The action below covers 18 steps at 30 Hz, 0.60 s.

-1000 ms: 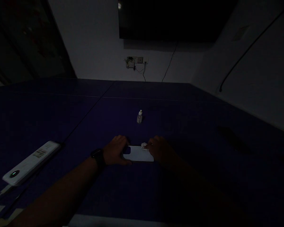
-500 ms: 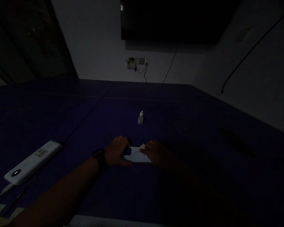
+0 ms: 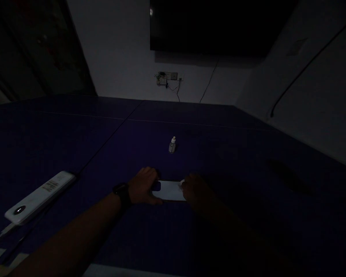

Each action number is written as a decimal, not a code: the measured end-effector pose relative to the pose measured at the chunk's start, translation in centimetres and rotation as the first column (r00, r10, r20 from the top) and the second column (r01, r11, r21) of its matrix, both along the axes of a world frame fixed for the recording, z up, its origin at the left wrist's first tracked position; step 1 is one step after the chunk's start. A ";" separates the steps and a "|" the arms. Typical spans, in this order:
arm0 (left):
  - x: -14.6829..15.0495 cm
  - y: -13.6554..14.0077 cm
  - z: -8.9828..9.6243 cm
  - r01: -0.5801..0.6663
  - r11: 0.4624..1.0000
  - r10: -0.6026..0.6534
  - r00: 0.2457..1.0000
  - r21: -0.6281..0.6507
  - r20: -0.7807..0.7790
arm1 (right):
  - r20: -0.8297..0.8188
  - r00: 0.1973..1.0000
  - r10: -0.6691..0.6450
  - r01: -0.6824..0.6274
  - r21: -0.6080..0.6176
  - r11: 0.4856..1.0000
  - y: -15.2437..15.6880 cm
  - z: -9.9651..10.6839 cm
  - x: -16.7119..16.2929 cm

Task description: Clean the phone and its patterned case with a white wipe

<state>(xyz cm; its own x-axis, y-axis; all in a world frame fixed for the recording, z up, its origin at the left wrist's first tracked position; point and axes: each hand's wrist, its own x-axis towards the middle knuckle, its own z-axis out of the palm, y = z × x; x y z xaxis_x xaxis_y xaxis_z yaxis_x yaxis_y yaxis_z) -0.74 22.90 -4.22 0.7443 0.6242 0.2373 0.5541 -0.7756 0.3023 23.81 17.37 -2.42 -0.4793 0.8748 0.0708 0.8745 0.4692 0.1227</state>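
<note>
A white phone case [image 3: 170,191] with a dark rim lies crosswise on the dark blue tabletop. The table's blue seems to show through the camera cutout at its left end. My left hand [image 3: 142,186], a dark watch on its wrist, grips that end, thumb at the near edge and fingers at the far edge. Bunched on the case's right end, my right hand [image 3: 196,190] holds a small white wipe [image 3: 182,182], mostly hidden by the fingers. Beyond the case, a small clear bottle [image 3: 172,147] with a white top stands upright.
A long white power strip [image 3: 42,196] with a plugged-in cable lies at the left. A dark flat object [image 3: 288,177], hard to make out, is at the right. Sockets and cords [image 3: 168,77] are on the far wall beneath a large dark screen [image 3: 213,27]. The room is dim.
My right hand has slid the wipe rightward along the case, from near its middle to its right end. My left hand keeps its hold on the left end.
</note>
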 end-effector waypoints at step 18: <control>0.0 0.1 -0.1 0.004 1.000 -0.004 1.000 0.004 -0.007 | -0.202 0.915 0.349 -0.353 0.014 0.935 1.7 -1.7 1.3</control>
